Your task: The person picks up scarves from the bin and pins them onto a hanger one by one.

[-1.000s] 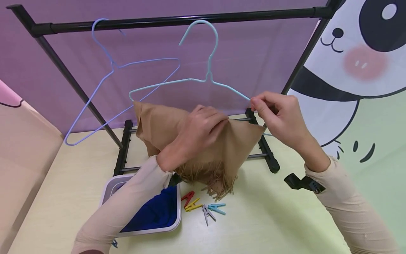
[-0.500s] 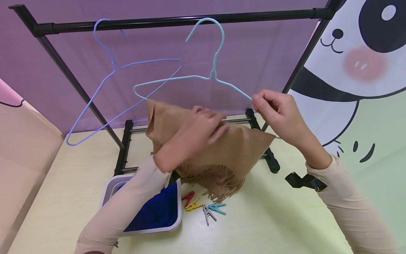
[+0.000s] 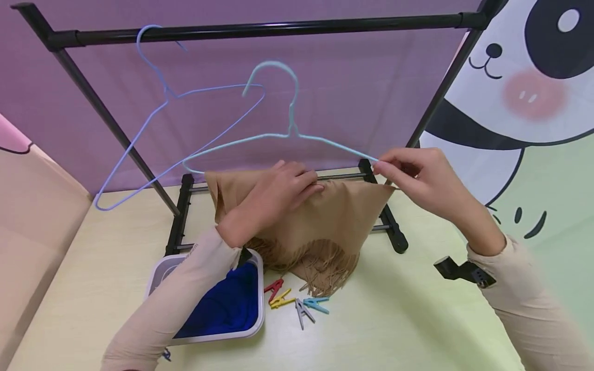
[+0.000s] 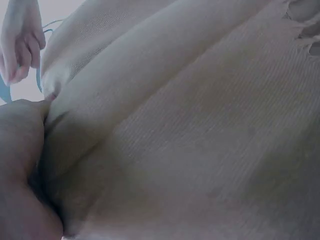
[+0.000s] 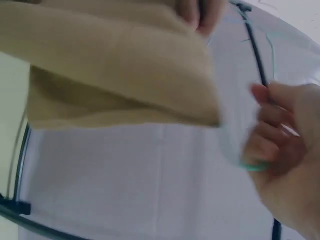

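Observation:
A brown fringed scarf [image 3: 343,216] is draped over the bottom bar of a light teal wire hanger [image 3: 334,146]. My left hand [image 3: 274,198] grips the scarf at the bar, fingers over its top edge; in the left wrist view the thumb [image 4: 20,135] lies against the cloth [image 4: 175,115]. With my right hand [image 3: 417,180] I pinch the right corner of the hanger, just beyond the scarf's end. From the right wrist view, my curled right fingers [image 5: 265,135] surround the teal wire. The hanger's hook stands below the black rail [image 3: 334,27], apart from it.
A blue-violet hanger [image 3: 153,116] hangs at the rail's left. On the table, a white basin [image 3: 261,309] holds dark blue cloth [image 3: 223,304]. Beside it lie red [image 3: 274,288], yellow [image 3: 282,300], grey [image 3: 303,312] and light blue [image 3: 316,304] clothespins. The rack's feet [image 3: 394,232] stand behind.
The teal hanger has dropped from rail height, after a small shift right and then left. My right hand has come down with it. Both hands keep their hold, and the scarf's left edge sits lower.

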A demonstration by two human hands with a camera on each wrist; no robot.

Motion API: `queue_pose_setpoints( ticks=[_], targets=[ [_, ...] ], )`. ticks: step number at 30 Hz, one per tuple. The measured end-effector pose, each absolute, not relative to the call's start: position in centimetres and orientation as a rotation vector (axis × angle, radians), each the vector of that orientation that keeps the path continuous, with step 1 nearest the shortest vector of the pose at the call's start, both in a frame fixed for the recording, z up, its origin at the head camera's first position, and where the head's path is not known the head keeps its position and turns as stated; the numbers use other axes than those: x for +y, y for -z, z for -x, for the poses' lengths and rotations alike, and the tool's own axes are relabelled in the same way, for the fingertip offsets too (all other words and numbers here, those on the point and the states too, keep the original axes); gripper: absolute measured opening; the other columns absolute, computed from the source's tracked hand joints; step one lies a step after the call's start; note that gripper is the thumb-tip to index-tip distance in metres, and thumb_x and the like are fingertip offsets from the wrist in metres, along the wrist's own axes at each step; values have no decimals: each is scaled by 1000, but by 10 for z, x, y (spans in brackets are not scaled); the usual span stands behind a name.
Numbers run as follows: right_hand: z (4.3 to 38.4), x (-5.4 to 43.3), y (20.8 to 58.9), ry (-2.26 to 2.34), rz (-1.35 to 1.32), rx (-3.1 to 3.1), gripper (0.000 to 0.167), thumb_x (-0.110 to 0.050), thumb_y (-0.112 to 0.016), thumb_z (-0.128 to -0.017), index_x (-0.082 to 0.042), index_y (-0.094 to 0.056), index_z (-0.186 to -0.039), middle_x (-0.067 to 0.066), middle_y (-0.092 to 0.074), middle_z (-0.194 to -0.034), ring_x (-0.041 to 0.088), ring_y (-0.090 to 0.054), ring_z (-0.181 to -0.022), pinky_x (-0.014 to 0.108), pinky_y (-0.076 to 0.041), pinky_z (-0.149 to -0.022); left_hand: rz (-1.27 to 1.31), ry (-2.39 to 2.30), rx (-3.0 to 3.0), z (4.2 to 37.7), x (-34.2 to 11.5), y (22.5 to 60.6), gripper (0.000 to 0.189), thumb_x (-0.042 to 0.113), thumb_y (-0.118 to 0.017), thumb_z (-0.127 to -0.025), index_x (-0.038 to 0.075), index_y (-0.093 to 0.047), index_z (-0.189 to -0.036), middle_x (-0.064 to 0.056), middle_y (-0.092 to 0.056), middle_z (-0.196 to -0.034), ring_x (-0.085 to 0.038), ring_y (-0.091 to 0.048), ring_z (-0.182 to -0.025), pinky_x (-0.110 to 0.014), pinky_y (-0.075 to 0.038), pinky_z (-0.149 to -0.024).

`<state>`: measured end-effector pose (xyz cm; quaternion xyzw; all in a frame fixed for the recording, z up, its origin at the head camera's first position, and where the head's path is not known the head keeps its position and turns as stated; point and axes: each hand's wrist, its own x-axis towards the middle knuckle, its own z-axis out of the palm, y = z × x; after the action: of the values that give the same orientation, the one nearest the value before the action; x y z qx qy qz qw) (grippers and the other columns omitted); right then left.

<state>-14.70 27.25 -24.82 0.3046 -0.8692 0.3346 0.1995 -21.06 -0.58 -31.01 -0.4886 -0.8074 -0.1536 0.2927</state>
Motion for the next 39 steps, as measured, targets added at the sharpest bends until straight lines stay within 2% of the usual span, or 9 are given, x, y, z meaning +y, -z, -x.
queue_pose_setpoints(
  ticks=[3,8,11,17,23,28,33,36,39],
  targets=[
    [147,272,255,-990,-744,-2248,12,9,-67,-88,0,-75,-86,-6,-67,-74,3,-35,-50,20,-26,-46,1362,470,-2155,206,-4,309,21,29,-57,-102,13,-69,-97,0,-64,-87,-17,-59,-84,-33,-44,-79],
    [136,275,255,-1131,-681,-2079,8,8,-67,-87,10,-73,-82,-10,-65,-67,3,-28,-48,20,-19,-45,1307,525,-2279,207,-21,301,26,31,-52,-104,12,-70,-110,-2,-70,-104,-21,-63,-104,-39,-41,-96],
    [133,280,253,-1200,-689,-1991,10,8,-68,-87,13,-71,-79,-7,-62,-60,2,-27,-47,20,-16,-43,1235,515,-2318,214,-40,296,27,30,-54,-104,12,-72,-113,-3,-72,-109,-22,-64,-110,-43,-38,-100],
    [137,284,257,-1421,-710,-1817,13,12,-66,-85,18,-68,-74,1,-65,-59,3,-26,-44,20,-10,-41,1222,611,-2221,221,-58,289,16,17,-59,-101,9,-73,-103,-3,-73,-95,-22,-67,-91,-42,-45,-85],
    [138,285,260,-1469,-702,-1756,14,11,-65,-85,20,-67,-75,2,-64,-60,3,-28,-44,19,-10,-41,1122,625,-2228,222,-75,278,25,27,-52,-104,10,-70,-103,-1,-70,-84,-19,-65,-77,-43,-45,-82],
    [134,286,258,-1452,-697,-1757,14,11,-64,-86,20,-66,-75,1,-58,-57,3,-30,-45,20,-11,-42,1088,460,-2279,224,-94,275,26,24,-53,-104,8,-69,-92,-4,-68,-79,-24,-62,-78,-42,-44,-78],
    [133,286,257,-1430,-705,-1763,16,10,-64,-87,20,-66,-75,1,-52,-54,4,-30,-47,20,-12,-44,968,225,-2172,224,-94,279,25,14,-48,-105,1,-58,-86,-13,-62,-72,-33,-60,-75,-44,-43,-72],
    [133,284,257,-1430,-710,-1762,16,10,-64,-87,20,-66,-75,2,-52,-54,4,-30,-47,20,-12,-44,890,210,-2125,222,-90,279,15,3,-45,-102,-1,-56,-93,-15,-62,-74,-35,-58,-74,-44,-43,-70],
    [133,284,256,-1405,-702,-1778,17,9,-65,-88,20,-66,-76,1,-53,-54,3,-29,-47,20,-12,-44,879,240,-2110,216,-83,279,15,-1,-47,-99,-2,-62,-102,-16,-67,-87,-35,-62,-85,-46,-46,-76]
  ],
)
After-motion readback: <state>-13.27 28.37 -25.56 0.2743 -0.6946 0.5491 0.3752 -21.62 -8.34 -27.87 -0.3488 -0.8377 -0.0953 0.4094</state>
